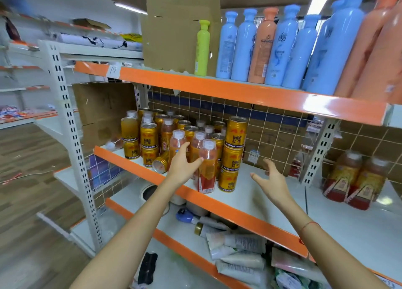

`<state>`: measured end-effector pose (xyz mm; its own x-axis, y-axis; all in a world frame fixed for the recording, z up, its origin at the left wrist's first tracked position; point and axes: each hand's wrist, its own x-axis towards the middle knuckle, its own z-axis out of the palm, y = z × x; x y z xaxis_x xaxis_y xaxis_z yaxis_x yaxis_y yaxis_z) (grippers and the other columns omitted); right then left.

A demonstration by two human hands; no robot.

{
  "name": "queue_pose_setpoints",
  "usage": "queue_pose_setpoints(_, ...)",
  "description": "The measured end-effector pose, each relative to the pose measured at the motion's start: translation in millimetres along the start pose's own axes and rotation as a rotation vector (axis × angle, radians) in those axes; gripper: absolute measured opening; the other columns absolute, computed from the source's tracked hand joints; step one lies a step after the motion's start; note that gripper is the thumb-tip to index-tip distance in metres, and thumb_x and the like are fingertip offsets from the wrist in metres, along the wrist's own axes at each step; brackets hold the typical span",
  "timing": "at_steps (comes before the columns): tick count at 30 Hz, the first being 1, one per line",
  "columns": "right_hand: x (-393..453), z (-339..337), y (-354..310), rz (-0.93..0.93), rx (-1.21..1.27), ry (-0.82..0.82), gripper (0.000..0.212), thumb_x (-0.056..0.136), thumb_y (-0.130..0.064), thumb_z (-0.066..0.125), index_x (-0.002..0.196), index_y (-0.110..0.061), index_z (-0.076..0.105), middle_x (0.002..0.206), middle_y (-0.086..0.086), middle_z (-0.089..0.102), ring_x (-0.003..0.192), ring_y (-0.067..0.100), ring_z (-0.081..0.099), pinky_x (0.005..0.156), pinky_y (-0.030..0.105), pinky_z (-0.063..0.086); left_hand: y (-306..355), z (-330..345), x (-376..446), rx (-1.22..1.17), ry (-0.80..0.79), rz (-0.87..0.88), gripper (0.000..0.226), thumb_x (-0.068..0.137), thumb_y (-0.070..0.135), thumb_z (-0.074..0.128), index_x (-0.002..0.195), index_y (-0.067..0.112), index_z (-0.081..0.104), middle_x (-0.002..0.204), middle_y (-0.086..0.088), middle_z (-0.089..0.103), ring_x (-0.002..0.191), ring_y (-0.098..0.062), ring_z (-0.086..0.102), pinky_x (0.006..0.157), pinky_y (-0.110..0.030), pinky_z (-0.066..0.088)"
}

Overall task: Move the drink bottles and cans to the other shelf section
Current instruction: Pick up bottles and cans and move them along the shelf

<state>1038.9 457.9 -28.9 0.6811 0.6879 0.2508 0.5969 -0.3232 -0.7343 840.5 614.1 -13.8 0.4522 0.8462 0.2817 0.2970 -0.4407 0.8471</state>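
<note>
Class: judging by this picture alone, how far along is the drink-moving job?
Done: two large bottles stand in the right-hand section. In hand: the left hand reaches a front bottle; the right hand hovers open. Left: nearly all the gold cans and bottles.

Bright ceiling light, glare on the orange shelf edge (326, 106), blurred and warped margins.

Two bare forearms show from the lower edge, no sleeves reaching into view on either; the left hand (181, 166) carries no ring, watch or glove; the right hand (273, 183) is likewise ungloved, with no ring that can be seen; a thin red string bracelet (310, 224) circles the right wrist, a short loose end seemingly hanging below it, though the blur makes that uncertain; fingernails look short and unpainted.
</note>
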Motion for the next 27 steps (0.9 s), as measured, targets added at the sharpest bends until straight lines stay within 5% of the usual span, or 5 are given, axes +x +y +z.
queue_pose_setpoints(12,15,63,-92,-0.301,-0.026,-0.036,0.057,0.087,-0.028,0.065,0.138,-0.016,0.042,0.134,0.0,0.054,0.12,0.014,0.051,0.088,0.016,0.036,-32,-34,63,0.031,0.042,-0.028,0.063,0.085,0.024,0.069,0.139,0.014,0.039,0.131,-0.006,0.054,0.121,-0.024,0.052,0.1,-0.037,0.044)
queue_pose_setpoints(19,55,90,-114,-0.247,-0.158,-0.081,0.07,0.086,-0.039,0.064,0.144,-0.015,0.033,0.144,0.006,0.045,0.128,0.023,0.046,0.099,0.034,0.041,-51,-43,94,0.081,0.024,-0.028,0.071,0.085,0.026,0.069,0.144,0.01,0.032,0.137,-0.011,0.05,0.124,-0.027,0.048,0.1,-0.038,0.042)
queue_pose_setpoints(27,74,111,-108,-0.15,-0.267,0.037,0.053,0.085,-0.046,0.062,0.128,-0.02,0.05,0.134,0.008,0.043,0.111,0.025,0.054,0.085,0.035,0.051,-66,-29,120,0.078,-0.017,-0.077,0.074,0.076,0.035,0.077,0.135,0.012,0.038,0.134,-0.01,0.052,0.12,-0.026,0.052,0.096,-0.036,0.045)
